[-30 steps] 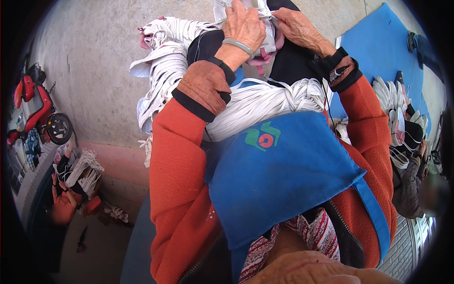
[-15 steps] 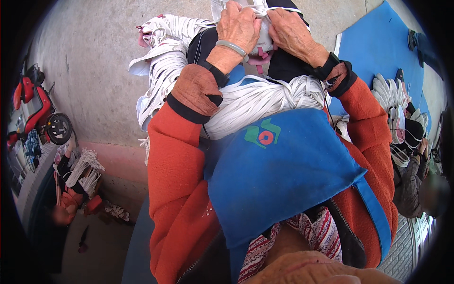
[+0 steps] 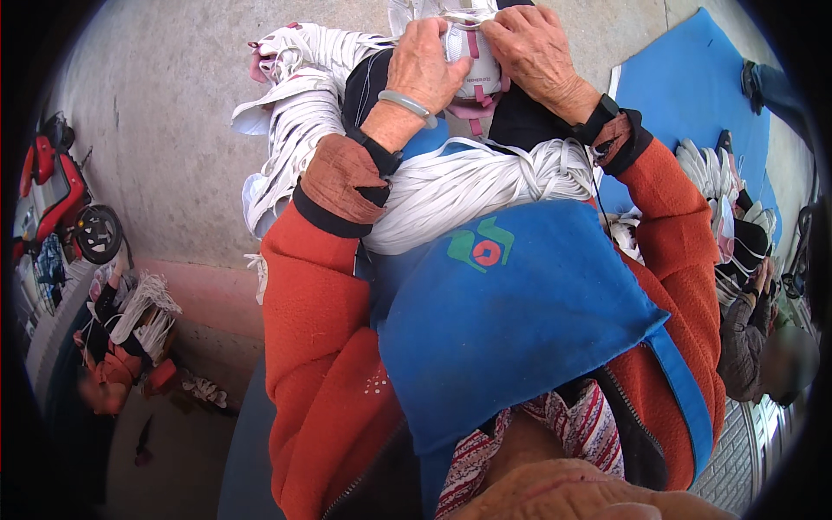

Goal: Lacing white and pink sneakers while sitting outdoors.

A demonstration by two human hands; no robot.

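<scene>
Head view, and the white-and-pink shoe upper (image 3: pixel 482 80) is at the top centre of the frame, between both hands. Long axis runs pretty much up and down the picture; the end with the pink loops points down toward the wearer, and the other end goes up to the top edge, where a flat white lace (image 3: pixel 472 15) crosses it. Can't tell which end is the toe.

Left hand (image 3: pixel 425 71): thumb and forefinger spread well apart, thumb tip on the upper's padded-looking white face, forefinger up by its left edge. Right hand (image 3: pixel 539 62): fingers curled and bunched by the upper right edge, touching near the lace, but honestly can't tell if they're pinching anything.

Materials-wise, there's a fat hank of flat white laces (image 3: pixel 485 191) mid-frame, above a smooth blue cloth apron (image 3: pixel 520 312). Fuzzy orange fleece sleeves (image 3: pixel 321 303), more laced-up white uppers (image 3: pixel 303 113) heaped upper left, rough grey concrete (image 3: pixel 182 130) beyond.
</scene>
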